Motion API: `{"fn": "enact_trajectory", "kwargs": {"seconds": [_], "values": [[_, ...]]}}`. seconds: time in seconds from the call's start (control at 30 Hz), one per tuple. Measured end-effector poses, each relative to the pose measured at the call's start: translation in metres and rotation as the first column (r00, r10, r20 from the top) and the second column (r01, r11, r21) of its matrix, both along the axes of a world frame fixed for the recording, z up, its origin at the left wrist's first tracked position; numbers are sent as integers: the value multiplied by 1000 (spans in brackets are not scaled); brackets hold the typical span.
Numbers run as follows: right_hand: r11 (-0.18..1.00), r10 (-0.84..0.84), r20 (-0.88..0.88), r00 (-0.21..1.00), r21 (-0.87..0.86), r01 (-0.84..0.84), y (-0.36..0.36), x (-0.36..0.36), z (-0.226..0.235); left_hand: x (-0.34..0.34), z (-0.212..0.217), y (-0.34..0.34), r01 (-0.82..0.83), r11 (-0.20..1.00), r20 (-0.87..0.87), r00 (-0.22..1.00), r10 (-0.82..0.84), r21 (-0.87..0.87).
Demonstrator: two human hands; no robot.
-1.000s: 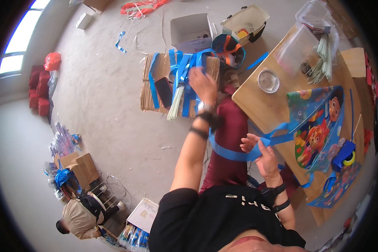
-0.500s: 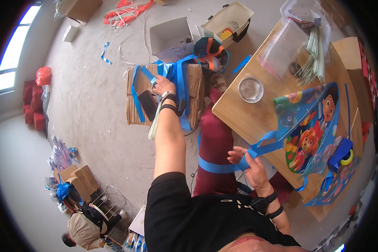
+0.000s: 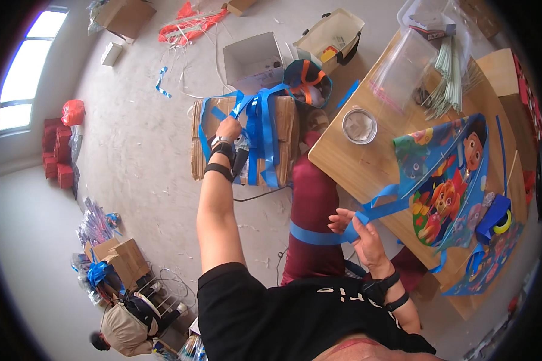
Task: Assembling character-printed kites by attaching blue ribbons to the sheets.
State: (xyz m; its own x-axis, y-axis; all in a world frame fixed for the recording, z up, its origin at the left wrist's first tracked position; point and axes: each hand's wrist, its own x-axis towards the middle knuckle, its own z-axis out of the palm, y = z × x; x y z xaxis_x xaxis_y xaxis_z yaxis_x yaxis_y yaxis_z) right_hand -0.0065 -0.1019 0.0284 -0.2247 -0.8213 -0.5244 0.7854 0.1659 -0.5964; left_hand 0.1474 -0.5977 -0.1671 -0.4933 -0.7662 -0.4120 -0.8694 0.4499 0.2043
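Blue ribbon: is looking like smooth cloth tape, shining in places
Printed pennant: is looking thin and smooth, with a slight sheen
Tabletop: is showing smooth, light wood grain
Box stack: is showing matt brown cardboard, looking rough along its edges
Clear bag: is looking like thin, glossy plastic
Trousers: are showing soft, satiny maroon cloth
Shirt: is looking like matt black cloth
Floor: is looking hard and dull
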Motion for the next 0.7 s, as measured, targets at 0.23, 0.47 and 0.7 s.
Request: {"fn": "enact_trajectory", "kwargs": {"seconds": [0.23, 0.47, 0.7], "values": [[999, -27, -23, 999, 32, 28, 16, 1, -1, 25, 55, 52, 93, 995, -79, 992, -96, -35], [999, 12, -10, 1000, 31, -12, 6, 4, -6, 35, 74, 66, 308, 946, 310, 894, -323, 99], [999, -31, -20, 999, 32, 31, 10, -8, -4, -66, 113, 76, 577, 745, 419, 616, -667, 337]]}}
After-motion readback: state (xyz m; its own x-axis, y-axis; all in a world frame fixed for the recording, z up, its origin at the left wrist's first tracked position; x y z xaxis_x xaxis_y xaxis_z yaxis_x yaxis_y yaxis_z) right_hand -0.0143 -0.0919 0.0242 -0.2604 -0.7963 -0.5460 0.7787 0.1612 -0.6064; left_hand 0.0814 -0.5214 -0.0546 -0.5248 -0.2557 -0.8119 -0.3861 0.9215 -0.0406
